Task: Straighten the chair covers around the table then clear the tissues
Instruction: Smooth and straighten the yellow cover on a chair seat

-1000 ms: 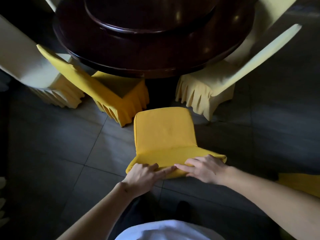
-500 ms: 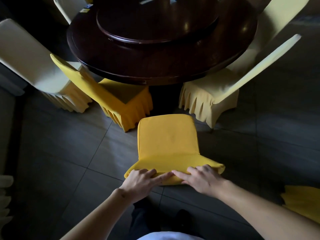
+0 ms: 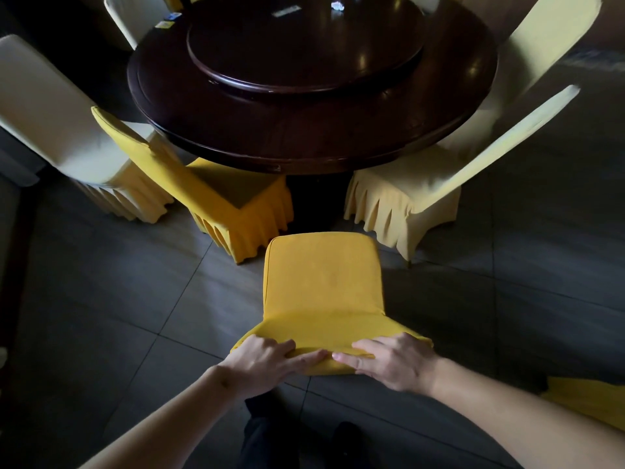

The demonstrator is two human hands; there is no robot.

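Observation:
A bright yellow chair cover sits on the chair right in front of me, its seat pointing toward the round dark table. Both hands lie on the folded top edge of its backrest. My left hand presses the fabric with fingers stretched to the right. My right hand presses it with fingers stretched to the left, the fingertips almost meeting. A small white crumpled tissue lies on the far part of the table.
A raised turntable fills the table's middle. Covered chairs ring the table: a yellow one at left, a cream one beyond it, two pale yellow ones at right. More yellow fabric shows at lower right. Grey floor tiles lie at left.
Both hands stay on the top edge of the yellow backrest. The view has lifted, so more of the table and its far side shows.

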